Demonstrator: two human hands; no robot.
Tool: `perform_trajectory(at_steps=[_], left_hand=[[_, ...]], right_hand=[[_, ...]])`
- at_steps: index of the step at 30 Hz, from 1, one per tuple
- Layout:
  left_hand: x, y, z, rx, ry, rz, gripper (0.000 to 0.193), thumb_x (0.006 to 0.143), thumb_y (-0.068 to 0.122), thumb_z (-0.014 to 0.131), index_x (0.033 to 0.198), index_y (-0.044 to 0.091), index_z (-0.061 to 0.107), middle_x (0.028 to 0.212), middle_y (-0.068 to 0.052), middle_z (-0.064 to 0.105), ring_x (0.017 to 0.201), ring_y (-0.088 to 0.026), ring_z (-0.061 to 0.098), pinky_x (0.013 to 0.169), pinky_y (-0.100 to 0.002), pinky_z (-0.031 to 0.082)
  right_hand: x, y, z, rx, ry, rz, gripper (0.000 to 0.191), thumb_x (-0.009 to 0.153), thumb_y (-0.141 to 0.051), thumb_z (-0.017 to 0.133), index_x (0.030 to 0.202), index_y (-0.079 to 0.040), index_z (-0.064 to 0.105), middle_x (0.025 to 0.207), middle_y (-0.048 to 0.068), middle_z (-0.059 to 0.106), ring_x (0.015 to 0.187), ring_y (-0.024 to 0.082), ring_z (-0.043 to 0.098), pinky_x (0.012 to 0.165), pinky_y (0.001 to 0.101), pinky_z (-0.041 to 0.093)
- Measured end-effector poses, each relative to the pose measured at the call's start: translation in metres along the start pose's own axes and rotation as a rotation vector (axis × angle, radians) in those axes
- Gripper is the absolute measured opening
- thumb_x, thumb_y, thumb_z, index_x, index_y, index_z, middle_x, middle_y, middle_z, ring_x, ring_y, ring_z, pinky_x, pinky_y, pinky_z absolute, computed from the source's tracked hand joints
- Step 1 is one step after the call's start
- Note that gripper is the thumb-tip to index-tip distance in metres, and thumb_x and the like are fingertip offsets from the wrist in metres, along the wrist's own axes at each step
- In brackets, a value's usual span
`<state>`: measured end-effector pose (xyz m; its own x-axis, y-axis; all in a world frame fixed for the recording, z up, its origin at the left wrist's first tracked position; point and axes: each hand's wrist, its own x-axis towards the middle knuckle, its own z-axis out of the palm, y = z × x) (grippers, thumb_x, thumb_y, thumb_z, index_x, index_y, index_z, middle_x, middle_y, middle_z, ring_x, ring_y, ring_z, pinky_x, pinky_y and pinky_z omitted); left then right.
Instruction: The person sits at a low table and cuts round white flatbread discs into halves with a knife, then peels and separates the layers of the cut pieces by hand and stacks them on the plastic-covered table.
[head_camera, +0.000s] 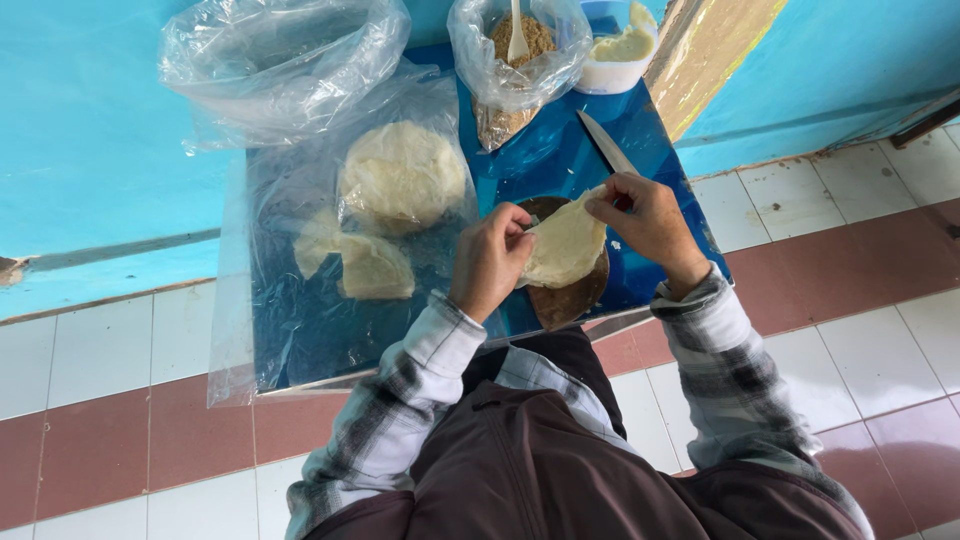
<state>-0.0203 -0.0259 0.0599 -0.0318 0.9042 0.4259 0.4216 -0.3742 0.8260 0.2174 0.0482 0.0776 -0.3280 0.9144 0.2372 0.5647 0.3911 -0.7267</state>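
Centre frame: left hand (490, 262) and right hand (645, 222) each pinch an edge of the thin, pale round dough sheet (565, 245) over a dark round board (570, 295). Sheet appears soft, light, tear-prone; support at opposite edges.

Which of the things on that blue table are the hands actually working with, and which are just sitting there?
In use:
left hand and right hand, both pinching the thin dough sheet
brown round board beneath it

Lying about:
knife
bag of brown crumbs with white spoon
white tub
dough rounds under plastic
empty clear bag
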Motion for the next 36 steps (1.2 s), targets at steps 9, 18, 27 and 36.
perform_trajectory(at_steps=[9, 18, 27, 36], left_hand=[[0.008, -0.01, 0.012, 0.099, -0.019, -0.054, 0.017, 0.082, 0.011, 0.079, 0.094, 0.006, 0.068, 0.079, -0.008, 0.074, 0.073, -0.027, 0.073, 0.064, -0.039, 0.055], [-0.008, -0.005, 0.009, 0.19, 0.109, 0.091, 0.009, 0.087, 0.009, 0.076, 0.091, 0.01, 0.068, 0.088, -0.007, 0.068, 0.084, -0.029, 0.068, 0.073, -0.042, 0.053], [-0.016, 0.002, 0.009, 0.173, 0.153, 0.181, 0.01, 0.09, 0.008, 0.074, 0.096, 0.01, 0.066, 0.091, -0.004, 0.066, 0.087, -0.029, 0.066, 0.081, -0.043, 0.051], [-0.019, -0.001, 0.016, 0.197, 0.175, 0.119, 0.018, 0.093, 0.015, 0.072, 0.108, 0.009, 0.067, 0.102, -0.011, 0.068, 0.094, -0.032, 0.067, 0.081, -0.043, 0.052]], right_hand=[[-0.002, -0.026, -0.002, -0.319, 0.133, -0.03, 0.022, 0.087, -0.021, 0.084, 0.096, -0.005, 0.072, 0.087, 0.007, 0.067, 0.07, 0.02, 0.065, 0.063, 0.0348, 0.053], [-0.041, -0.035, 0.007, -0.355, 0.243, -0.397, 0.026, 0.083, -0.012, 0.086, 0.106, -0.01, 0.076, 0.103, 0.01, 0.068, 0.093, 0.027, 0.068, 0.077, 0.0364, 0.055], [-0.004, -0.008, 0.024, -0.048, 0.328, -0.049, 0.018, 0.089, -0.014, 0.086, 0.101, -0.005, 0.076, 0.092, 0.007, 0.069, 0.073, 0.014, 0.062, 0.065, 0.0303, 0.051], [-0.035, -0.04, 0.021, -0.236, 0.292, -0.443, 0.019, 0.089, -0.005, 0.079, 0.107, -0.006, 0.074, 0.104, 0.009, 0.07, 0.095, 0.026, 0.069, 0.081, 0.0359, 0.056]])
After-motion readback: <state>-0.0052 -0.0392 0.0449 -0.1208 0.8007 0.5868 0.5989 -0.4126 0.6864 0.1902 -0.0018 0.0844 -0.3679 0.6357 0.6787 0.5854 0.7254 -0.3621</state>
